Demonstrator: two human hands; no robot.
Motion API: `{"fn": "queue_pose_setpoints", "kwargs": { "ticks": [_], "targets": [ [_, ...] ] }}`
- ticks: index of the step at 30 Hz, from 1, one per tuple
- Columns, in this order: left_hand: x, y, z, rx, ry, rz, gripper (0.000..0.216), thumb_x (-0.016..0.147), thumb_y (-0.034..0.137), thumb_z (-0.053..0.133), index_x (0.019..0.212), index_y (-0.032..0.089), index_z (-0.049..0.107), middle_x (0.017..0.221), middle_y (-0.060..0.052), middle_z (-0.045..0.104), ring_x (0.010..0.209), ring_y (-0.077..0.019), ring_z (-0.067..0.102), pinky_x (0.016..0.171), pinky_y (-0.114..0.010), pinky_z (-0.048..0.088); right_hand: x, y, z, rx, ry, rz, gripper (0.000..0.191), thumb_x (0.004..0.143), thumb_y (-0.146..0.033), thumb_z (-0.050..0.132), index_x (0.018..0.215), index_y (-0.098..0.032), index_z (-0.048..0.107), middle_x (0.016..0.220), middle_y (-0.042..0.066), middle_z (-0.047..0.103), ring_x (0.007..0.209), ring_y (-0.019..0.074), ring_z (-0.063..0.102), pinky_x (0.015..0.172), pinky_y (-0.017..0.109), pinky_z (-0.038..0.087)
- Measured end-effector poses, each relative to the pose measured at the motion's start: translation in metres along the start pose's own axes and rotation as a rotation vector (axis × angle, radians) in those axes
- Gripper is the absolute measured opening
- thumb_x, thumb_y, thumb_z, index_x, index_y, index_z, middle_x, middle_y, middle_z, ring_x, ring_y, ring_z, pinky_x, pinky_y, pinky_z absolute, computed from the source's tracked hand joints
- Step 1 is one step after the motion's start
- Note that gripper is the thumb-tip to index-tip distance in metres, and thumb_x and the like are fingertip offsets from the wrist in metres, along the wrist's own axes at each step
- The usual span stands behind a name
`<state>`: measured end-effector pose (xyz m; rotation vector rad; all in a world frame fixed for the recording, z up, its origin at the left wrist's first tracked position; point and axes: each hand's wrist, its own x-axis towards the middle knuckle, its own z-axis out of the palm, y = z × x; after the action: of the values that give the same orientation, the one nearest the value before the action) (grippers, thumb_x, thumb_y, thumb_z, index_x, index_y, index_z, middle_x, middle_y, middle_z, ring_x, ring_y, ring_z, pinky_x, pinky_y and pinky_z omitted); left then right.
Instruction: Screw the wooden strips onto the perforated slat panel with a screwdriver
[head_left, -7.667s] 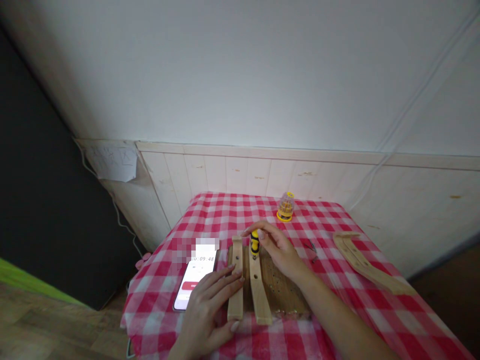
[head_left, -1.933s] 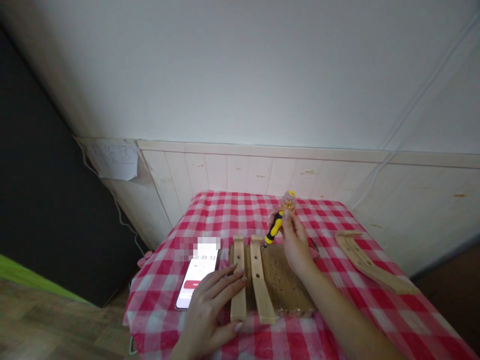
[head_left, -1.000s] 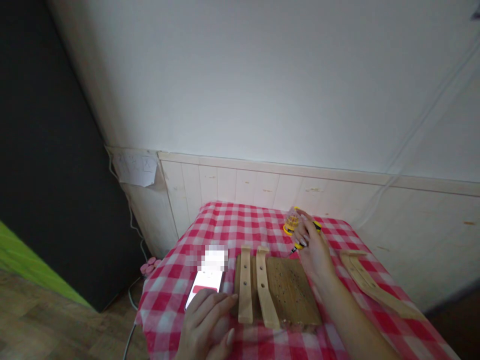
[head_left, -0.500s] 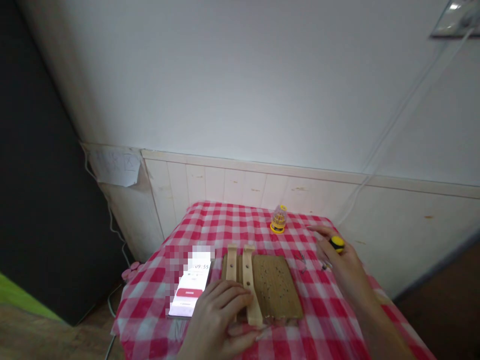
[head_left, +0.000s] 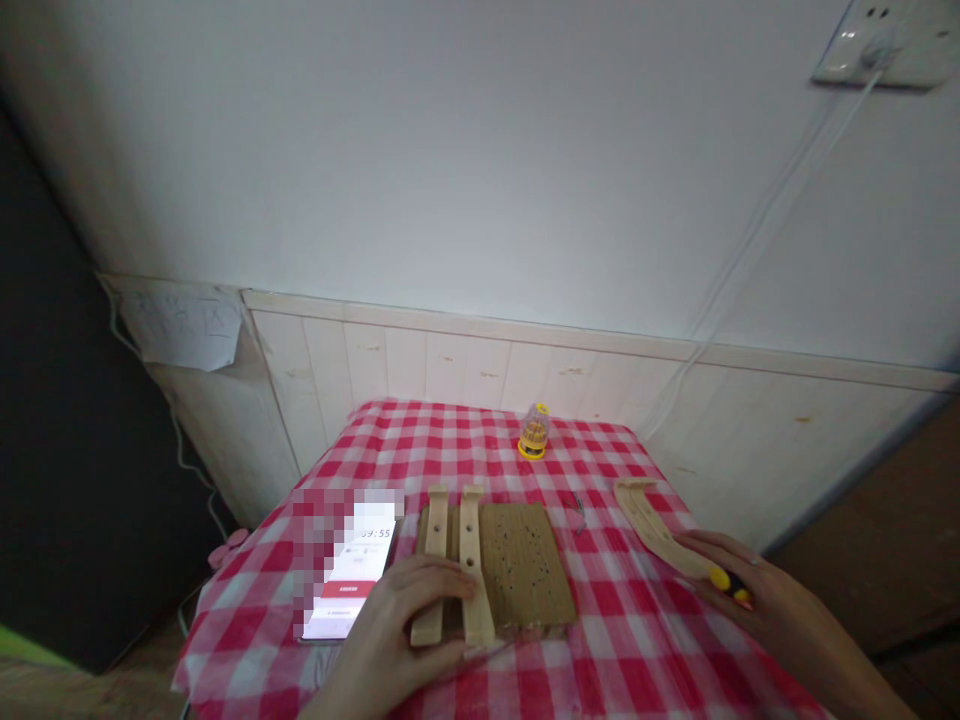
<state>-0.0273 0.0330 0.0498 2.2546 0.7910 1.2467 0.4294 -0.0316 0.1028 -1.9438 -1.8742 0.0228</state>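
Note:
Two pale, curved wooden strips with drilled holes, the left strip [head_left: 437,520] and the right strip [head_left: 471,525], lie side by side over a wooden board [head_left: 525,570] pitted with small dark holes. Fingers of my left hand [head_left: 405,610] wrap over both strips, its thumb at their near ends. My right hand [head_left: 765,600] is closed around a screwdriver [head_left: 727,582] with a yellow and black handle; its shaft is hidden. Those fingers also reach the near end of a third curved wooden strip [head_left: 649,525] on the cloth.
A lit phone [head_left: 349,590] lies left of the board. Near the wall stands a yellow-based clear case of bits [head_left: 534,435]. Thin dark metal pieces [head_left: 577,512] rest right of the board. Red-and-white checked cloth [head_left: 442,440] covers the table; a cable [head_left: 742,255] hangs from a socket.
My right hand has moved right and nearer, with the screwdriver, to the third strip, which now shows. My left hand stays on the two strips. The view has turned slightly right.

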Motion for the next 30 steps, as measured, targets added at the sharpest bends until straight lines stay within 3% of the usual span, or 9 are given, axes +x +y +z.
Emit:
{"fn": "queue_pose_setpoints", "kwargs": {
  "ticks": [4, 9, 15, 18, 20, 23, 26, 28, 30],
  "targets": [
    [-0.001, -0.006, 0.004, -0.056, -0.049, -0.011, 0.024, 0.095, 0.036, 0.08, 0.117, 0.03, 0.076, 0.12, -0.006, 0.082, 0.114, -0.0279, 0.078, 0.099, -0.044, 0.065, -0.003, 0.005, 0.001, -0.061, -0.026, -0.019, 0.036, 0.09, -0.042, 0.062, 0.118, -0.032, 0.084, 0.127, 0.007, 0.084, 0.091, 0.0317, 0.087, 0.071, 0.035, 0.071],
    [-0.005, -0.01, 0.004, -0.08, -0.014, 0.019, 0.028, 0.095, 0.034, 0.082, 0.122, 0.031, 0.074, 0.123, -0.004, 0.081, 0.117, -0.0254, 0.077, 0.103, -0.041, 0.064, -0.001, 0.013, 0.008, -0.133, -0.058, -0.045, 0.045, 0.086, -0.037, 0.06, 0.124, -0.028, 0.084, 0.13, 0.011, 0.081, 0.091, 0.0373, 0.086, 0.066, 0.041, 0.072],
    [-0.002, -0.01, 0.003, -0.069, -0.02, -0.005, 0.024, 0.096, 0.029, 0.08, 0.119, 0.03, 0.075, 0.122, -0.005, 0.082, 0.116, -0.0256, 0.078, 0.103, -0.041, 0.064, -0.008, 0.017, 0.009, -0.2, -0.061, -0.067, 0.056, 0.078, -0.016, 0.056, 0.122, -0.035, 0.085, 0.101, 0.006, 0.089, 0.075, 0.0358, 0.086, 0.056, 0.039, 0.068],
    [-0.002, -0.012, 0.005, -0.086, -0.033, -0.015, 0.022, 0.097, 0.028, 0.077, 0.118, 0.029, 0.076, 0.122, -0.005, 0.082, 0.116, -0.026, 0.077, 0.104, -0.043, 0.063, -0.009, 0.015, 0.012, -0.201, -0.015, -0.118, 0.06, 0.076, -0.011, 0.054, 0.123, -0.034, 0.084, 0.105, 0.006, 0.089, 0.078, 0.0337, 0.087, 0.058, 0.036, 0.068],
    [-0.004, -0.014, 0.006, -0.094, -0.049, -0.033, 0.024, 0.096, 0.026, 0.077, 0.12, 0.029, 0.075, 0.125, -0.006, 0.081, 0.118, -0.0263, 0.077, 0.106, -0.044, 0.062, -0.009, 0.011, 0.017, -0.212, 0.085, -0.186, 0.056, 0.077, -0.012, 0.055, 0.121, -0.032, 0.084, 0.11, 0.007, 0.088, 0.08, 0.0321, 0.087, 0.06, 0.035, 0.068],
    [-0.009, -0.015, 0.006, -0.091, -0.058, -0.094, 0.034, 0.092, 0.024, 0.079, 0.125, 0.031, 0.073, 0.129, -0.005, 0.079, 0.122, -0.0276, 0.074, 0.109, -0.045, 0.06, -0.008, -0.007, 0.024, -0.249, 0.29, -0.417, 0.048, 0.082, -0.013, 0.052, 0.115, -0.026, 0.085, 0.103, 0.009, 0.089, 0.074, 0.0279, 0.086, 0.059, 0.031, 0.067],
    [-0.012, -0.011, 0.005, -0.064, -0.03, -0.128, 0.046, 0.089, 0.029, 0.083, 0.133, 0.034, 0.069, 0.135, -0.006, 0.076, 0.128, -0.0303, 0.071, 0.11, -0.048, 0.059, -0.007, -0.043, 0.025, -0.292, 0.398, -0.609, 0.048, 0.089, -0.008, 0.047, 0.119, -0.024, 0.081, 0.099, 0.009, 0.089, 0.077, 0.0232, 0.085, 0.07, 0.029, 0.067],
    [-0.012, -0.006, 0.004, -0.044, -0.01, -0.106, 0.052, 0.088, 0.037, 0.087, 0.136, 0.036, 0.068, 0.136, -0.007, 0.075, 0.129, -0.0323, 0.07, 0.109, -0.049, 0.059, -0.006, -0.075, 0.025, -0.309, 0.451, -0.698, 0.046, 0.094, -0.006, 0.044, 0.118, -0.022, 0.079, 0.094, 0.009, 0.088, 0.079, 0.0224, 0.084, 0.074, 0.03, 0.066],
    [-0.011, -0.001, 0.001, -0.026, 0.025, -0.07, 0.054, 0.086, 0.044, 0.089, 0.135, 0.036, 0.068, 0.132, -0.007, 0.076, 0.126, -0.0331, 0.071, 0.106, -0.048, 0.061, -0.004, -0.105, 0.025, -0.317, 0.419, -0.765, 0.049, 0.096, 0.001, 0.039, 0.116, -0.021, 0.078, 0.091, 0.007, 0.088, 0.076, 0.0186, 0.083, 0.071, 0.026, 0.064]
  ]
}}
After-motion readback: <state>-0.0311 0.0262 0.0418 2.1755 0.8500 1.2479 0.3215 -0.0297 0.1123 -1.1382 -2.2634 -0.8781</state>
